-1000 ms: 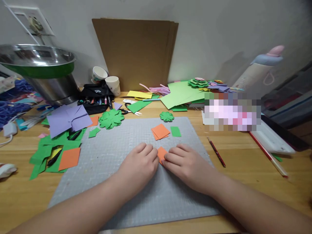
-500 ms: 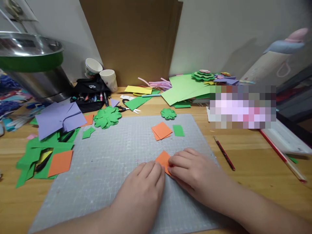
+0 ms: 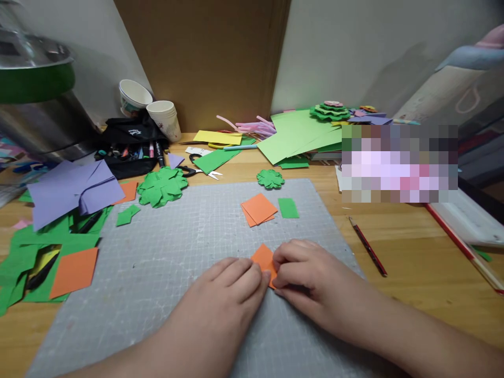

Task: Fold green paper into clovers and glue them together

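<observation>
A small folded orange paper [image 3: 263, 258] lies on the grey cutting mat [image 3: 165, 262], mostly covered by both hands. My left hand [image 3: 230, 286] rests flat beside it, fingertips pressing its left edge. My right hand [image 3: 307, 278] has its fingers curled and pinches the paper's right side. Further back on the mat lie a small stack of orange squares [image 3: 258, 208] and a green paper rectangle [image 3: 288, 208].
Green paper flowers [image 3: 161, 186] [image 3: 270, 179], scissors [image 3: 200, 171], purple sheets [image 3: 73, 189], green scraps and an orange square [image 3: 74, 272] lie left. A black pen case [image 3: 132, 152], paper cups [image 3: 163, 118], cardboard [image 3: 205, 58] stand behind. A red pencil [image 3: 368, 245] lies right.
The view has dipped and moved closer. Both hands stayed on the orange paper; my right hand's fingers have curled tighter over it, and my left hand shifted slightly toward me.
</observation>
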Action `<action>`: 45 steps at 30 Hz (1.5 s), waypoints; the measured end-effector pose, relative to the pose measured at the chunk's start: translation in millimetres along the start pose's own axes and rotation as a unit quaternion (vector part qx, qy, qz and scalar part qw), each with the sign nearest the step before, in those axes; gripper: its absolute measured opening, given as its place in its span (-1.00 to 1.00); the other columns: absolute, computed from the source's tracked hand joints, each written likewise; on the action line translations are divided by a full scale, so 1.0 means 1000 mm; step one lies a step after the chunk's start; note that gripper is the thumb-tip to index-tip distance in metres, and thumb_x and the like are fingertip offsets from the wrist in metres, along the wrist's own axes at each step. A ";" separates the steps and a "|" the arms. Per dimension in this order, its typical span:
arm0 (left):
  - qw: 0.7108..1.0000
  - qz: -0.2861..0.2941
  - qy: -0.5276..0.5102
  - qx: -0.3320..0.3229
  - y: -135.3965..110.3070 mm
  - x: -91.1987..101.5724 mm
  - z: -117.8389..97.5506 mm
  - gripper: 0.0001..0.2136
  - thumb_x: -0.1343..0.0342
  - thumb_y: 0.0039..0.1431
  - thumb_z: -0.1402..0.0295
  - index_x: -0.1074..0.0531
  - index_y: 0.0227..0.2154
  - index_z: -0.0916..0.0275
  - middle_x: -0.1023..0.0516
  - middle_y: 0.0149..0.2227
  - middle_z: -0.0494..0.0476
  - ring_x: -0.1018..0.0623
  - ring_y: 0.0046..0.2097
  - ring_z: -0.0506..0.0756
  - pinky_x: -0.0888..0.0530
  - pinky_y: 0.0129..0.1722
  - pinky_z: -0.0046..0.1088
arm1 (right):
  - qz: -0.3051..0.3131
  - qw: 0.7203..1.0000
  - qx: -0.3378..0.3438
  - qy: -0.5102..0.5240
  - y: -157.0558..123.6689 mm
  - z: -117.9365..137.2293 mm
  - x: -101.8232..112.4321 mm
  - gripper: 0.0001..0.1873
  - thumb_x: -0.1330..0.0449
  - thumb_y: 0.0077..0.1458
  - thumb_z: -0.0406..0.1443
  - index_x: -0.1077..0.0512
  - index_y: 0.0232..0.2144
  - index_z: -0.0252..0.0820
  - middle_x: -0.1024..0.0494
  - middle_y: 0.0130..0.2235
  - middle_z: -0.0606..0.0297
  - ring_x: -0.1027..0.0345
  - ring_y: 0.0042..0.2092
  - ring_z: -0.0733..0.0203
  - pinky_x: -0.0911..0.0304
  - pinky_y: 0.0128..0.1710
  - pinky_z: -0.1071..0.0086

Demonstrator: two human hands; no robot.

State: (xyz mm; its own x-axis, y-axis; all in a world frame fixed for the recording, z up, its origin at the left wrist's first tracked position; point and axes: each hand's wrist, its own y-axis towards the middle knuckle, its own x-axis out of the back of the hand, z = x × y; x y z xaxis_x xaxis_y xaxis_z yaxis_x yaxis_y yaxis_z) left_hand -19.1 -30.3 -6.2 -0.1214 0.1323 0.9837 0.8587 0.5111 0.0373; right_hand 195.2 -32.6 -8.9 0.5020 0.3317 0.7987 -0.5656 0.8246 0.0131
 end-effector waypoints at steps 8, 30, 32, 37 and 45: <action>0.991 -0.057 0.100 0.063 -0.002 -0.005 -0.004 -0.70 0.00 0.14 0.42 -0.43 -0.06 0.23 -0.50 -0.10 0.08 -0.38 -0.04 0.17 -0.17 0.03 -0.18 | 0.009 0.999 0.020 -0.028 -0.001 0.002 -0.002 -0.81 -0.09 0.14 -0.45 -0.41 -0.48 -0.23 -0.44 -0.38 0.27 -0.27 -0.27 0.19 -0.14 -0.24 0.25; 0.996 0.016 -0.090 -0.017 0.003 0.001 0.000 -0.78 0.07 0.20 0.52 -0.40 -0.17 0.19 -0.48 -0.15 0.12 -0.44 -0.07 0.13 -0.41 -0.08 -0.26 | 0.025 0.999 0.000 0.024 0.002 -0.001 0.005 -0.88 -0.15 0.15 -0.42 -0.36 -0.45 -0.21 -0.42 -0.35 0.30 -0.27 -0.26 0.23 -0.20 -0.23 0.34; 0.996 0.025 -0.086 -0.020 0.003 0.001 0.001 -0.77 0.05 0.18 0.53 -0.40 -0.16 0.18 -0.48 -0.14 0.11 -0.43 -0.05 0.14 -0.40 -0.07 -0.25 | 0.034 0.999 -0.015 0.030 0.002 0.001 0.006 -0.88 -0.16 0.13 -0.44 -0.36 -0.44 -0.21 -0.42 -0.33 0.30 -0.27 -0.26 0.24 -0.21 -0.23 0.35; 0.996 0.023 -0.075 -0.037 0.003 0.003 -0.001 -0.71 0.01 0.10 0.56 -0.39 -0.13 0.15 -0.46 -0.12 0.09 -0.40 -0.04 0.17 -0.37 -0.09 -0.20 | 0.047 0.998 -0.027 0.040 0.001 -0.001 0.010 -0.91 -0.16 0.12 -0.43 -0.37 -0.42 -0.19 -0.42 -0.32 0.29 -0.28 -0.24 0.22 -0.23 -0.22 0.33; 0.976 -0.045 -0.178 0.116 0.014 -0.002 0.006 -0.86 0.00 0.12 0.51 -0.33 -0.25 0.22 -0.43 -0.17 0.10 -0.41 -0.15 0.10 -0.40 -0.17 -0.30 | 0.049 0.996 -0.049 0.060 0.000 0.002 0.014 -0.86 -0.27 0.04 -0.40 -0.36 -0.35 -0.18 -0.40 -0.23 0.31 -0.28 -0.21 0.24 -0.24 -0.21 0.36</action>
State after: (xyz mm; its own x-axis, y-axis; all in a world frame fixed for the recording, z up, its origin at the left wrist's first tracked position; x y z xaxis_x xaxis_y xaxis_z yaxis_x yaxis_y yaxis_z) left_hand -9.7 -18.7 -8.2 -0.3917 0.3435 0.8536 0.7054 0.7077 0.0389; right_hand 200.4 -28.8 3.2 0.5260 0.4605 0.7150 -0.5518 0.8245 -0.1251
